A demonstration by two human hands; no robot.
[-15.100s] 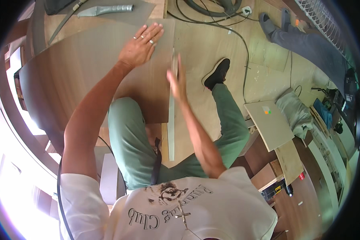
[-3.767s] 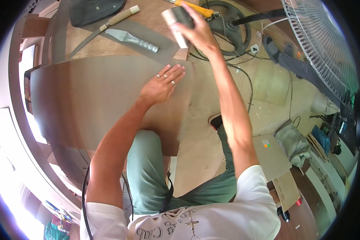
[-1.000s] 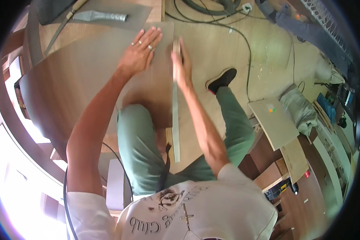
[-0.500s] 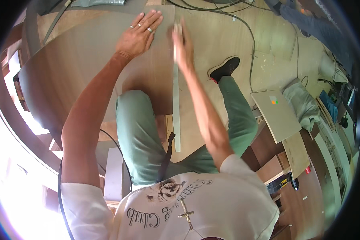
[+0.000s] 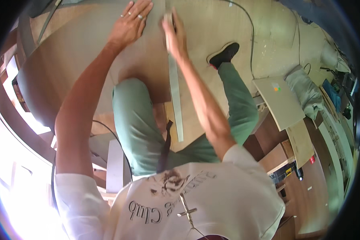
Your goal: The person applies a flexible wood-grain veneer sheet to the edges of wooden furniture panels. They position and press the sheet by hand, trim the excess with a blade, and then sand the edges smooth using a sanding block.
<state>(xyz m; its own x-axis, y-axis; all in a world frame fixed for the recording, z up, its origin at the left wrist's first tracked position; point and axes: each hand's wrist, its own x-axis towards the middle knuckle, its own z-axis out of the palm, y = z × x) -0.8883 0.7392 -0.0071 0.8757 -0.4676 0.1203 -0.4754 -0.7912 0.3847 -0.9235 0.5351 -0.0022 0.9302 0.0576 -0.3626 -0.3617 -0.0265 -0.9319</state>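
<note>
My left hand (image 5: pixel 130 24) lies flat with fingers stretched out on a large brown panel (image 5: pixel 88 52), near its far right part. Along the panel's right edge, my right hand (image 5: pixel 179 40) is closed around a pale, flat block (image 5: pixel 169 19), partly hidden by the fingers and smeared by motion. From beneath that hand a long, thin whitish strip (image 5: pixel 175 96) runs toward me beside the panel edge. Its near end stands a little away from the panel. My left knee (image 5: pixel 132 90) is against or under the panel's near side; I cannot tell which.
A black cable (image 5: pixel 252 40) curves over the plywood floor (image 5: pixel 204 24) past my right shoe (image 5: pixel 226 54). To the right are a light board (image 5: pixel 278 104), a grey bag (image 5: pixel 304 88) and a yellow-black power tool (image 5: pixel 284 173). Another person's dark-clothed limb shows at the upper right.
The whole view has shifted, so both hands and the panel appear higher. The strip's near end has swung slightly right, away from the panel. My left hand stays flat on the panel.
</note>
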